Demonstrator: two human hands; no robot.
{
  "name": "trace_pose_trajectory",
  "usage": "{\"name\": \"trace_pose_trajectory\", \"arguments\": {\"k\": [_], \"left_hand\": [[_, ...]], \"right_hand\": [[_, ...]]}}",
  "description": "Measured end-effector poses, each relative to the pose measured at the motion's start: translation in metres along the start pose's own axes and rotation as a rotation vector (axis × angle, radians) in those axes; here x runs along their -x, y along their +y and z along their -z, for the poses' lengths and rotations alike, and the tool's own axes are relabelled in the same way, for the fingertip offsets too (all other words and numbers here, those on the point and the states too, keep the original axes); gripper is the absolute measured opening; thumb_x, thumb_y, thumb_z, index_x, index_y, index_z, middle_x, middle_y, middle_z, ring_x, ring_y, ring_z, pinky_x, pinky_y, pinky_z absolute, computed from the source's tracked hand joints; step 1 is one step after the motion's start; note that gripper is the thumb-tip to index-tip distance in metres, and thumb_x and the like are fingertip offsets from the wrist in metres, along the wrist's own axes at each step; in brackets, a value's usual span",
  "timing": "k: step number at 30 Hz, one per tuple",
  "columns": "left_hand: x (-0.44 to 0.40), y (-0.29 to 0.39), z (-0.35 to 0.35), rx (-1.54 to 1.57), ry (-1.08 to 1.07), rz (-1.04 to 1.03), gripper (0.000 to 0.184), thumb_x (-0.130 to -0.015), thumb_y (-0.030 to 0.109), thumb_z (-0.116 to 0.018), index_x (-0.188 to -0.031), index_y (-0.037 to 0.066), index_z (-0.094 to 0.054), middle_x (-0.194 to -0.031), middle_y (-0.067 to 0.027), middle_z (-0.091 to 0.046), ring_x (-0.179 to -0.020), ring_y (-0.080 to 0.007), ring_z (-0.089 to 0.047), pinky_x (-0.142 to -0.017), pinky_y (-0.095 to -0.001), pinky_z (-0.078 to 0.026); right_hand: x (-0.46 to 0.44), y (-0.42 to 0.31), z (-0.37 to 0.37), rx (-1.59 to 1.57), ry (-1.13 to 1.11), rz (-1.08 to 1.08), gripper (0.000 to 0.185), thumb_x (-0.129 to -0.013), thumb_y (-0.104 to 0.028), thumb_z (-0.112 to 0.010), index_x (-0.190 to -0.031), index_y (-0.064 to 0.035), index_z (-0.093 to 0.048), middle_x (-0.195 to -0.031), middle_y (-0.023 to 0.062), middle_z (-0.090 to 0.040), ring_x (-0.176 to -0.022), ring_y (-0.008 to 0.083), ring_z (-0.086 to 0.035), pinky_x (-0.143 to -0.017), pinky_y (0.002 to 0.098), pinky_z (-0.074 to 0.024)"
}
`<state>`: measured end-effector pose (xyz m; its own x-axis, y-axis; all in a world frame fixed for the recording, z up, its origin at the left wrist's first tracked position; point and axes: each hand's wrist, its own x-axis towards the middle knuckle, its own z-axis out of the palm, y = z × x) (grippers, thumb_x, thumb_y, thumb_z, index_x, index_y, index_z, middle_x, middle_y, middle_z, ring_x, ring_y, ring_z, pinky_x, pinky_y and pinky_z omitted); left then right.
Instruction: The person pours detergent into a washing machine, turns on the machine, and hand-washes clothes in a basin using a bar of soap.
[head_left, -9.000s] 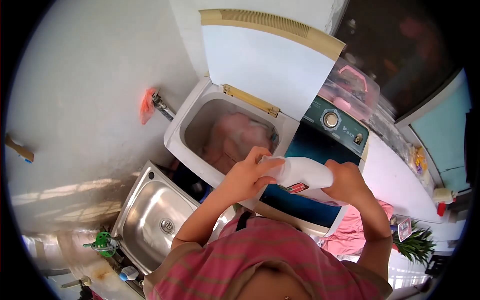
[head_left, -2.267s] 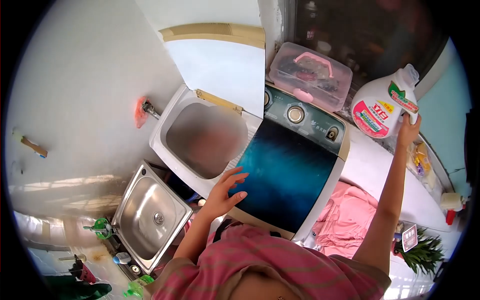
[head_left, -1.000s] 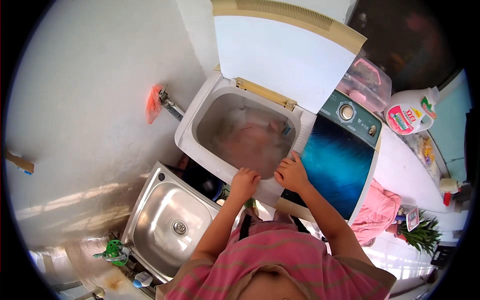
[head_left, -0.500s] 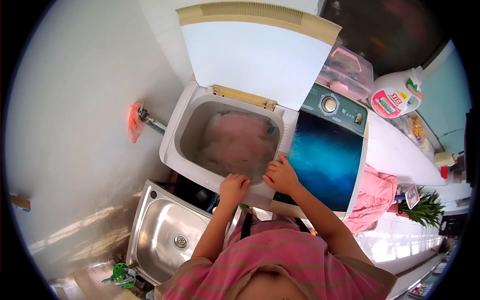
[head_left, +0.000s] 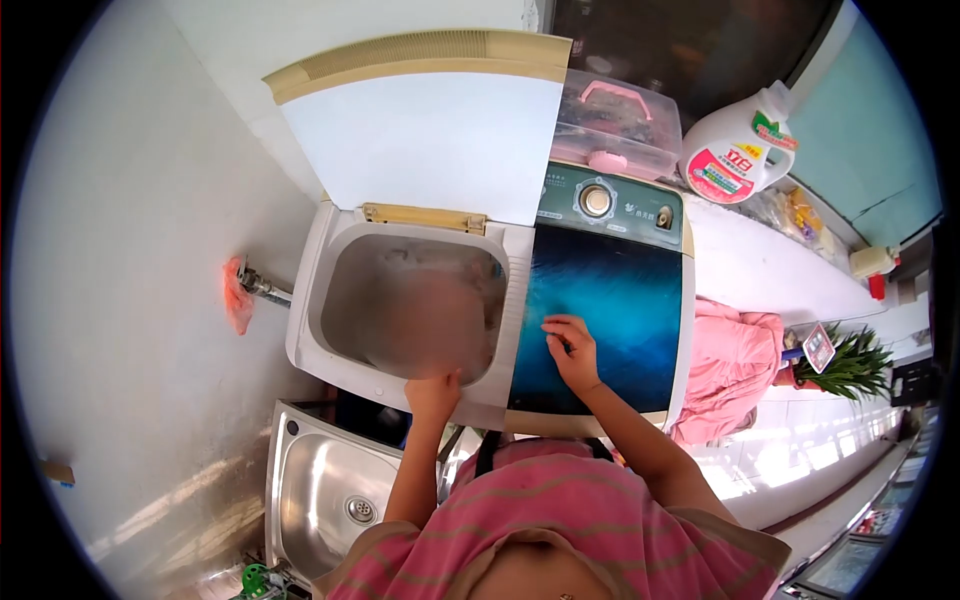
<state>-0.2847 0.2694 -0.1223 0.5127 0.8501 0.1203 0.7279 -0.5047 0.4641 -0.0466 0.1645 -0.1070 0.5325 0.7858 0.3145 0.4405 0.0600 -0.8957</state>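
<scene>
The twin-tub washing machine (head_left: pixel 480 395) stands in front of me with its wash-side lid (head_left: pixel 425 145) raised. Inside the wash tub (head_left: pixel 335 265), a blurred pinkish mass (head_left: pixel 430 310) shows in murky water. My left hand (head_left: pixel 433 396) is at the tub's front rim; its fingers point into the tub and are mostly lost in the blur, so their grip is unclear. Over the shut blue lid (head_left: pixel 610 300) on the right side is my right hand (head_left: pixel 573 352), its fingers loosely bent and apart, holding nothing.
A steel sink (head_left: pixel 325 490) lies front left. Behind the machine's control panel (head_left: pixel 610 205) are a clear plastic box (head_left: pixel 620 125) and a white detergent jug (head_left: pixel 735 150). Pink cloth (head_left: pixel 730 360) hangs at right, near a green plant (head_left: pixel 850 360). A pipe (head_left: pixel 265 287) juts from the left wall.
My right hand has left the tub rim and moved right over the blue lid. My left hand stays at the rim. The view has shifted, and the tub's contents look more blurred.
</scene>
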Motion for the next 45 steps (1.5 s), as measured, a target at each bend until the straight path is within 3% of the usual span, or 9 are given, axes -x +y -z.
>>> {"name": "trace_pose_trajectory", "arguments": {"k": [5, 9, 12, 14, 19, 23, 26, 33, 45], "left_hand": [[-0.003, 0.002, -0.003, -0.080, 0.016, 0.083, 0.013, -0.078, 0.025, -0.066, -0.082, 0.013, -0.070, -0.077, -0.0083, -0.066, -0.074, -0.0298, -0.062, -0.063, -0.0421, -0.048], [-0.004, 0.001, -0.010, -0.111, 0.036, 0.116, 0.013, -0.079, 0.025, -0.065, -0.080, 0.013, -0.069, -0.073, -0.0088, -0.065, -0.071, -0.0308, -0.062, -0.060, -0.0434, -0.048], [-0.003, 0.004, -0.015, -0.180, 0.159, 0.090, 0.013, -0.079, 0.026, -0.064, -0.081, 0.013, -0.065, -0.069, -0.0100, -0.063, -0.067, -0.0338, -0.061, -0.057, -0.0459, -0.047], [-0.003, 0.006, -0.016, -0.199, 0.204, 0.074, 0.015, -0.080, 0.025, -0.064, -0.075, 0.012, -0.064, -0.066, -0.0078, -0.062, -0.064, -0.0312, -0.060, -0.054, -0.0444, -0.046], [-0.002, 0.010, -0.015, -0.170, 0.285, 0.102, 0.016, -0.081, 0.025, -0.064, -0.072, 0.012, -0.063, -0.066, -0.0062, -0.062, -0.062, -0.0291, -0.058, -0.053, -0.0429, -0.045], [-0.001, 0.017, -0.009, -0.126, 0.334, 0.106, 0.015, -0.081, 0.023, -0.064, -0.071, 0.012, -0.064, -0.065, -0.0064, -0.062, -0.061, -0.0291, -0.058, -0.053, -0.0423, -0.045], [0.000, 0.015, -0.012, -0.131, 0.360, 0.111, 0.014, -0.080, 0.023, -0.065, -0.072, 0.011, -0.064, -0.064, -0.0066, -0.062, -0.061, -0.0294, -0.058, -0.053, -0.0423, -0.045], [0.001, 0.010, -0.020, -0.106, 0.448, 0.089, 0.012, -0.078, 0.025, -0.067, -0.073, 0.014, -0.069, -0.059, -0.0071, -0.058, -0.057, -0.0279, -0.057, -0.051, -0.0410, -0.044], [0.001, 0.017, -0.015, -0.143, 0.404, 0.105, 0.011, -0.079, 0.022, -0.066, -0.074, 0.013, -0.066, -0.065, -0.0058, -0.063, -0.060, -0.0279, -0.059, -0.053, -0.0407, -0.046]], "right_hand": [[-0.016, 0.014, 0.006, -0.287, 0.098, -0.177, 0.024, -0.082, 0.006, -0.061, -0.102, -0.0061, -0.065, -0.109, 0.0086, -0.058, -0.078, 0.0152, -0.061, -0.057, 0.0237, -0.0498], [-0.071, 0.013, 0.032, 0.341, 0.056, 0.155, 0.028, -0.076, 0.002, -0.066, -0.102, -0.0084, -0.065, -0.112, 0.0077, -0.056, -0.079, 0.0193, -0.062, -0.061, 0.0286, -0.0522], [-0.135, 0.013, 0.056, 0.668, 0.147, 0.332, 0.041, -0.071, 0.002, -0.065, -0.111, -0.0090, -0.061, -0.122, 0.0082, -0.050, -0.102, 0.0290, -0.055, -0.080, 0.0386, -0.0522], [-0.170, 0.006, 0.068, 0.877, 0.083, 0.329, 0.054, -0.072, 0.000, -0.065, -0.123, -0.0118, -0.052, -0.130, 0.0095, -0.043, -0.111, 0.0323, -0.049, -0.087, 0.0402, -0.0522], [-0.213, 0.041, 0.075, 1.096, -0.147, 0.261, 0.046, -0.069, -0.004, -0.069, -0.112, -0.0055, -0.053, -0.115, 0.0132, -0.050, -0.107, 0.0336, -0.053, -0.081, 0.0411, -0.0529], [-0.217, 0.054, 0.065, 0.867, 0.130, 0.111, 0.042, -0.070, -0.019, -0.074, -0.101, -0.0019, -0.052, -0.099, 0.0185, -0.055, -0.085, 0.0411, -0.059, -0.071, 0.0489, -0.0505], [-0.217, 0.046, 0.061, 0.909, 0.105, -0.024, 0.045, -0.071, -0.015, -0.073, -0.109, -0.0012, -0.051, -0.105, 0.0174, -0.053, -0.089, 0.0380, -0.060, -0.076, 0.0445, -0.0519], [-0.158, 0.084, 0.071, 0.535, 0.217, 0.177, 0.048, -0.077, 0.002, -0.062, -0.123, -0.0060, -0.051, -0.104, 0.0109, -0.051, -0.082, 0.0236, -0.060, -0.073, 0.0346, -0.0518], [-0.154, 0.086, 0.069, 0.515, 0.254, 0.214, 0.030, -0.076, 0.003, -0.059, -0.106, -0.0038, -0.059, -0.101, 0.0120, -0.052, -0.085, 0.0285, -0.058, -0.074, 0.0376, -0.0503]]}}
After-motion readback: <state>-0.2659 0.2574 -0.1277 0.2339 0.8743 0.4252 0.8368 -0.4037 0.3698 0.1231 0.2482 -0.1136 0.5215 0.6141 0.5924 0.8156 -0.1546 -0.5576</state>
